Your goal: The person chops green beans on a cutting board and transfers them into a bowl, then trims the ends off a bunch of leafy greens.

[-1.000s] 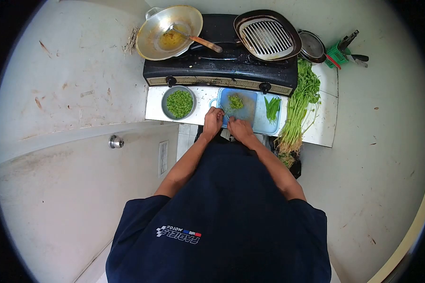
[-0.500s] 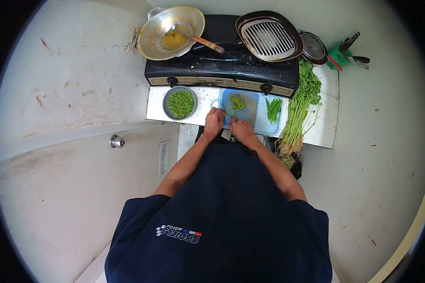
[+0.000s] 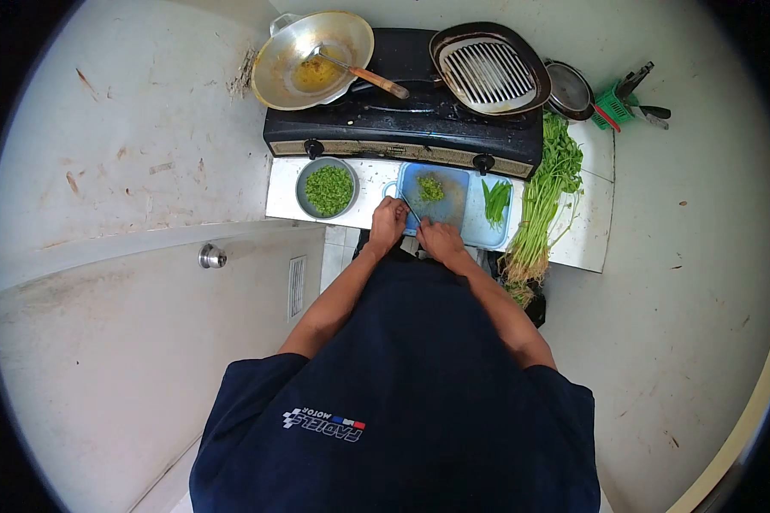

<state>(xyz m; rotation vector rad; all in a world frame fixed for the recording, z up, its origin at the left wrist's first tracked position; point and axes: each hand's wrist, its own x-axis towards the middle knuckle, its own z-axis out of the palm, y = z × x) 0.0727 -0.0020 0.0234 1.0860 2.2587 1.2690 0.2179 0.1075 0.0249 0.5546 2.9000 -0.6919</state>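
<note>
Chopped greens (image 3: 430,188) lie in a small heap on the blue cutting board (image 3: 450,212), towards its far side, beyond both hands. The board is at the left part of a light blue tray (image 3: 489,234), which sits on the white bench (image 3: 583,224) in front of the black stove (image 3: 402,128). The right hand (image 3: 441,241) is closed around the knife (image 3: 411,208), whose thin blade slants away towards the left over the near part of the board. The left hand (image 3: 388,222) is curled, its fingers close to the blade at the board's near left corner; whether it grips anything cannot be told.

In the right part of the tray lie long green pieces (image 3: 494,200). Left of the tray, apart from it, a grey bowl (image 3: 299,193) holds more finely cut greens (image 3: 328,190). Right of the tray, a bunch of leafy stalks (image 3: 542,197) stretches along the bench, with its roots at the front edge. On the stove, a wok (image 3: 349,36) with a wooden-handled ladle (image 3: 385,84) in it is at the left and a ridged grill pan (image 3: 490,73) at the right.
</note>
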